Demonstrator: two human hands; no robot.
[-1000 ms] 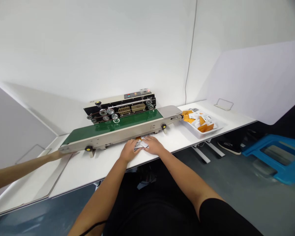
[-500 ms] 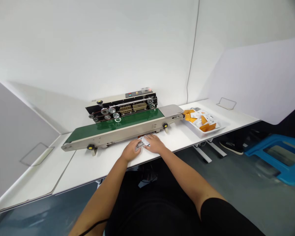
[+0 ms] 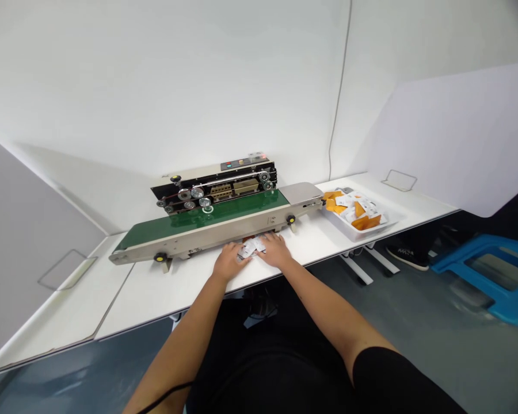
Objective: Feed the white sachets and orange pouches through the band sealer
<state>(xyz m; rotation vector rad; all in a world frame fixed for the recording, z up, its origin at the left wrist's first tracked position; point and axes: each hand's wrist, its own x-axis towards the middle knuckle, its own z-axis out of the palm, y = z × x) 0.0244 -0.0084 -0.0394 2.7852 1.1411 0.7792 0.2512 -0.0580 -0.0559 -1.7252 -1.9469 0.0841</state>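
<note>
Both hands at frame centre, on white packets (image 3: 252, 247): left hand (image 3: 228, 263) at their left side, right hand (image 3: 276, 251) at their right. Fingers touch packets; can't tell if either grips. Packets sit at worktop (image 3: 155, 293) level, just in front of the machine (image 3: 224, 231), below its green belt (image 3: 164, 230). Tub (image 3: 357, 235) right of centre, near the machine's right end, holds white and orange sachets (image 3: 360, 210). Blue stool (image 3: 461, 261) lower right.
</note>
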